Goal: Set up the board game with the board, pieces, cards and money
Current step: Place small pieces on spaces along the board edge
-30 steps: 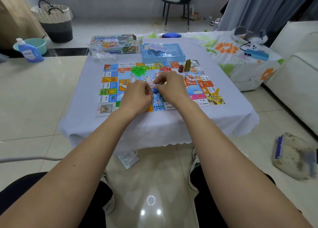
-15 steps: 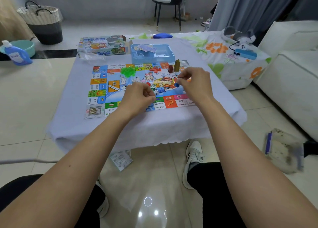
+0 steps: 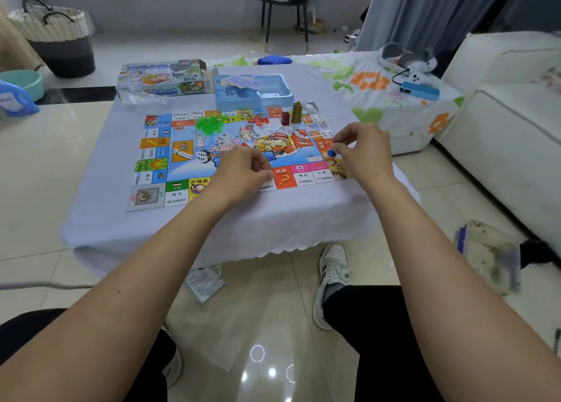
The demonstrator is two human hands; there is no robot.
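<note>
The colourful game board point(image 3: 170, 158) lies flat on a low table under a white cloth point(image 3: 121, 225). My right hand point(image 3: 365, 152) pinches a small blue piece point(image 3: 331, 152) just above the board's right edge. My left hand point(image 3: 243, 174) hovers over the board's near middle with curled fingers; what it holds, if anything, is hidden. A heap of green plastic houses point(image 3: 209, 124), some red houses point(image 3: 258, 118), a dark red token point(image 3: 285, 118) and a tall olive token point(image 3: 297, 111) stand at the board's far side. The blue box tray point(image 3: 282, 93) behind the board holds cards point(image 3: 243, 83).
The game box lid point(image 3: 161, 78) lies at the table's far left beside a clear plastic bag point(image 3: 142, 99). A flowered cloth point(image 3: 379, 83) with gadgets lies at the right, a white sofa point(image 3: 501, 122) beyond it. A paper leaflet point(image 3: 205, 281) is on the floor.
My right hand has carried the blue piece from the board's middle, away from my left hand, to its right edge. My head has turned slightly, shifting the scene.
</note>
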